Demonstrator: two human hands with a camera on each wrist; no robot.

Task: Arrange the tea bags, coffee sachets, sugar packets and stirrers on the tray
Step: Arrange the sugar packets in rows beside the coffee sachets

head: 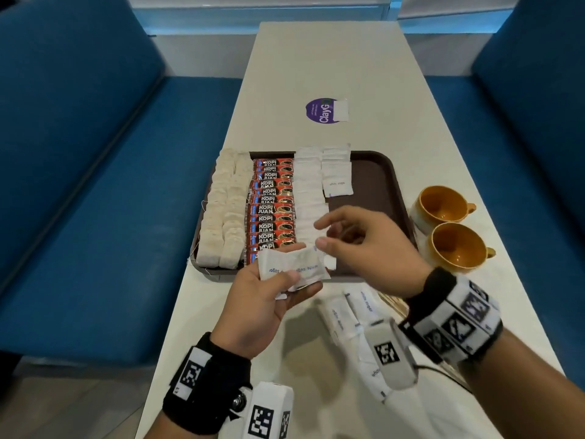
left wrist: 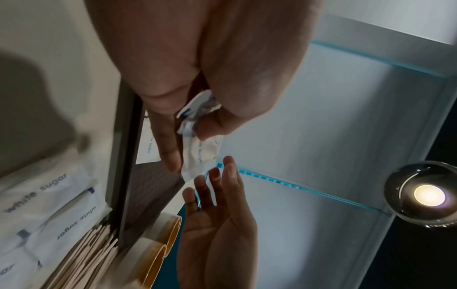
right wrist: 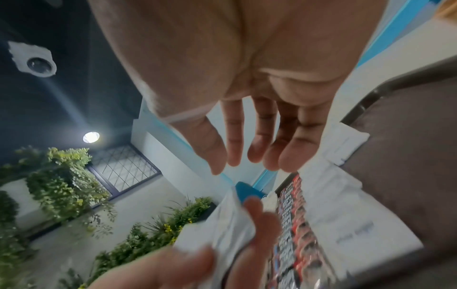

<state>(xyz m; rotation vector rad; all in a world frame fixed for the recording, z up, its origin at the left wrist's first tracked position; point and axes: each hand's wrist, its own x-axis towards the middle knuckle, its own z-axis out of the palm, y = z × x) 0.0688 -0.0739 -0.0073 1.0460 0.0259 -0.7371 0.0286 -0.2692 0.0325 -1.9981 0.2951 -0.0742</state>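
— Left to right, then: what sits on the tray [head: 392, 175]?

— Far left, two rows of tea bags [head: 224, 210], overlapped, strings trailing over the left rim. Next, one column of red coffee sachets [head: 272, 204], shingled front to back. Next, a long column of white sugar packets [head: 308, 198], then a shorter second column [head: 337, 175] toward the back. The right portion of the tray is bare brown surface.

— And your hands?

— My left hand [head: 269, 299] is palm-up at the tray's near edge, thumb and fingers curled round a small stack of sugar packets [head: 292, 267], print facing up. My right hand [head: 364, 245] hovers just above and right of that stack, fingers loosely spread, thumb and forefinger apart, holding nothing that I can make out; the frame is blurred there, so I would not swear to the fingertips.

— Off the tray?

— Loose sugar packets [head: 351, 315] on the white table [head: 316, 64], near me, under my right wrist. Wooden stirrers [left wrist: 81, 260] lie beside them, close to the tray's near right corner. Two orange-lined cups [head: 449, 223] stand right of the tray, one behind the other. Further back, a purple round sticker [head: 319, 111].
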